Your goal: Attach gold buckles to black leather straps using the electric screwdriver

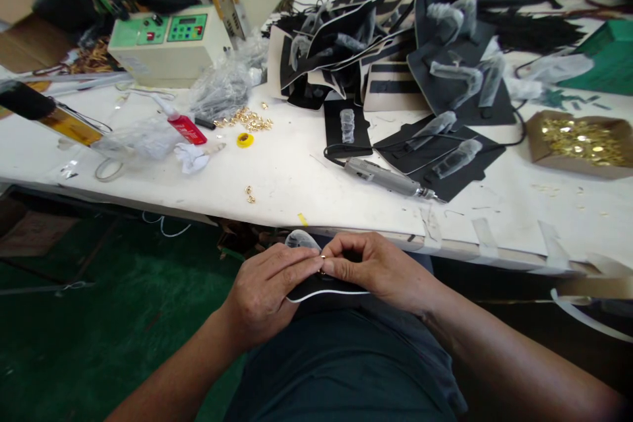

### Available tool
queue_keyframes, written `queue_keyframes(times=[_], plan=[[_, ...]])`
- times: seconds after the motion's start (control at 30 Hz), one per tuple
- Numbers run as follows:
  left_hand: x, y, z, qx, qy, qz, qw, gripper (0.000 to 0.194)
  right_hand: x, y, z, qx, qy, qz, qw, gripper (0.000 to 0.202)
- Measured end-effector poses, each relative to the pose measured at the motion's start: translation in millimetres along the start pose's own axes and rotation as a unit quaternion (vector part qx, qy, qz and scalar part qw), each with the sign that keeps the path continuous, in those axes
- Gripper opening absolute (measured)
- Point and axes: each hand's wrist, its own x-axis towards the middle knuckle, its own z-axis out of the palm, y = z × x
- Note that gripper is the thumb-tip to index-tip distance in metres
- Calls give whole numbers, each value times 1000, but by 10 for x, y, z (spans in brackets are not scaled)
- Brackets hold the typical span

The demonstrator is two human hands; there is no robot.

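Over my lap, just below the table edge, lies a black panel [321,290] with a white edge and a plastic-wrapped part [300,239] at its top. My left hand [270,280] is closed on the panel from the left, its fingertips near the middle. From the right, my right hand [378,267] pinches a small gold metal piece [323,262] between thumb and forefinger, against the panel. The fingertips of both hands nearly meet there and cover part of the gold piece.
On the white table [281,175] lie a grey electric screwdriver [386,177], gold pieces [250,120], a red glue bottle [186,126] and stacked black panels [346,46]. A carton of gold parts [583,142] stands right, a green-panelled machine [171,46] back left.
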Motion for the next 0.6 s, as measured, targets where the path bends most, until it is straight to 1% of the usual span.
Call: queue_keyframes(times=[0.13,0.27,0.43,0.6], plan=[[-19,-16,-6,16,-19,4,1000,52,-11,24,-7,-6,1,-1,1000,40],[-35,-40,-12,27,-14,17,999,51,-22,24,-10,7,1,0,1000,39],[3,-35,-28,-5,-19,24,1000,51,-25,15,7,15,37,-33,999,40],[107,25,-47,-39,3,14,999,44,-42,14,53,19,64,-19,998,40]])
